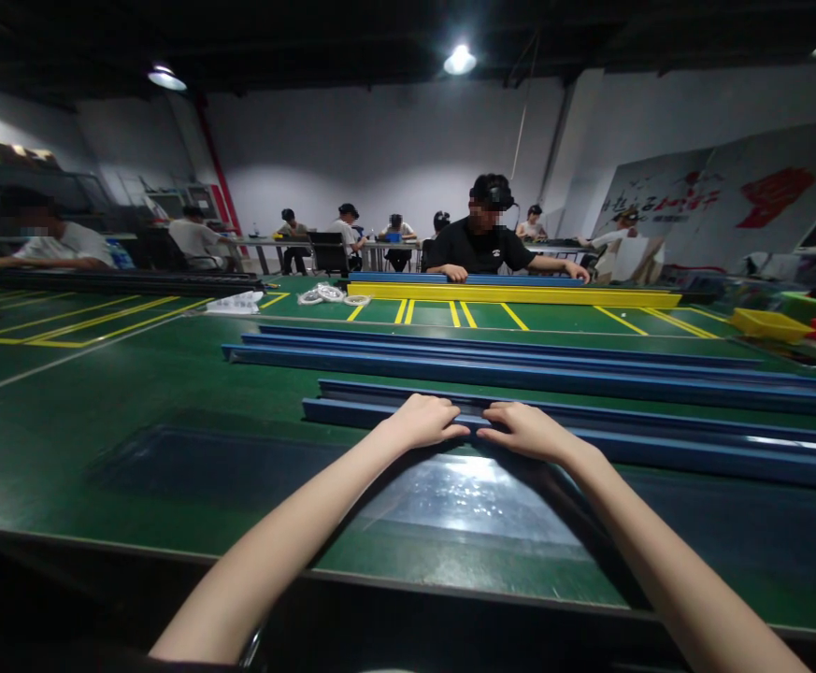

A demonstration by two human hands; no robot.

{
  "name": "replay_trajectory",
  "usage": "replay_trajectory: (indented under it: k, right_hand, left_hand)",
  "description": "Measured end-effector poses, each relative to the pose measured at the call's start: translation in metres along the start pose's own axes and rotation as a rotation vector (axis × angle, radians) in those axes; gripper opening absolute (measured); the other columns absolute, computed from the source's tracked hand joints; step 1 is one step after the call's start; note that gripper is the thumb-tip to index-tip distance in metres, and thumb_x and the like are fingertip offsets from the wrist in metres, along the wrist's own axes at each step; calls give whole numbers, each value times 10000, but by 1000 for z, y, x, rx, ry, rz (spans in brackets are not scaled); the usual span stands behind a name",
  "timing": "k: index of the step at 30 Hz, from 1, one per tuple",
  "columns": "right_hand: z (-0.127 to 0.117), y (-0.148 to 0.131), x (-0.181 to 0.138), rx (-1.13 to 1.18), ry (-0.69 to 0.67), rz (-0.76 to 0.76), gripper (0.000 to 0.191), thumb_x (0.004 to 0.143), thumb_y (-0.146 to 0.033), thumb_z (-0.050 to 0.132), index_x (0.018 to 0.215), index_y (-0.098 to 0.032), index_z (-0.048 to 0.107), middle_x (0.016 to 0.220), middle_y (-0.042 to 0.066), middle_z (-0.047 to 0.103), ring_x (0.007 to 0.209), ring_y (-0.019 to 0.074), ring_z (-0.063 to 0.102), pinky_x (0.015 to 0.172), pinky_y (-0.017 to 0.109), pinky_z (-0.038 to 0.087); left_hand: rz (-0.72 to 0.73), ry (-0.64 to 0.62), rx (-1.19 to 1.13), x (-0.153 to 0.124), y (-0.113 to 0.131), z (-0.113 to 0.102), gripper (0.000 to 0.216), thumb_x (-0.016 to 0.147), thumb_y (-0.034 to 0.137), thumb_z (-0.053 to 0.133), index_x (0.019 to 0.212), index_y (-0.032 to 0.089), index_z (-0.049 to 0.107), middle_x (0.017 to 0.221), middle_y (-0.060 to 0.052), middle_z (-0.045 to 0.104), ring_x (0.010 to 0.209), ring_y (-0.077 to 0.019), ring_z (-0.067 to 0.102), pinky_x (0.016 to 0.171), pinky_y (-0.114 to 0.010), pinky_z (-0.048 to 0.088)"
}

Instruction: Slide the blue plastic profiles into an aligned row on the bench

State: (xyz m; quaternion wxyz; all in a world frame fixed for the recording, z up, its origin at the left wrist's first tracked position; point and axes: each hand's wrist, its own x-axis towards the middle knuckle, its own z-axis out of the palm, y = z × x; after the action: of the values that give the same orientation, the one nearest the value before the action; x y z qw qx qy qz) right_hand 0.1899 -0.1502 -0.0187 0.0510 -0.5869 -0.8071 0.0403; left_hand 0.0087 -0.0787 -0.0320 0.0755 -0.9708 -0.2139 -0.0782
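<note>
On that tabletop (169, 379), your left hand (422, 421) and right hand (525, 430) fingers grip the nearest blue channel (694, 456); uneven tugs could skew it.

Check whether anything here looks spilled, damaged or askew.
Nothing clearly stands out. The blue channels lie roughly parallel on the green table, left hand and right hand on the nearest channel. The bright patch before them looks like lamp glare, not a spill.
</note>
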Motion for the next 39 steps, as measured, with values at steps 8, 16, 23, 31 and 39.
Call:
replay_trajectory:
  k: [8,16,23,31,39]
  right_hand:
    - [-5,24,-20,39,-22,32,313,798,-436,392,759,-179,565,806,73,613,712,163,538,610,237,338]
    - [-3,37,-46,-56,98,176,330,786,-479,397,733,-200,564,800,57,613,730,173,545,565,240,306]
    - [-2,30,-54,-200,240,262,309,759,-490,440,706,-213,568,758,25,603,703,157,545,517,229,262]
    - [-3,52,-80,-165,352,293,262,764,-448,455,726,-217,572,738,9,578,653,127,521,515,213,274]
    - [2,30,-56,-159,377,300,223,754,-394,501,658,-197,542,737,4,560,678,119,509,515,213,253]
  left_hand:
    - [78,164,148,13,14,-2,396,841,470,355,776,140,565,841,-90,593,818,-202,552,582,-264,382]
    - [56,157,80,19,25,3,273,782,425,509,795,155,547,794,-50,602,767,-176,570,556,-245,365]
    - [-12,149,108,15,27,-3,263,768,418,531,763,157,562,780,-42,607,761,-175,561,556,-239,364]
    - [-46,113,130,11,27,-7,258,773,425,519,764,171,559,786,-25,610,745,-166,552,540,-228,353]
    - [-182,59,70,-8,14,-14,201,754,379,565,751,178,549,822,-22,602,809,-166,543,626,-234,385]
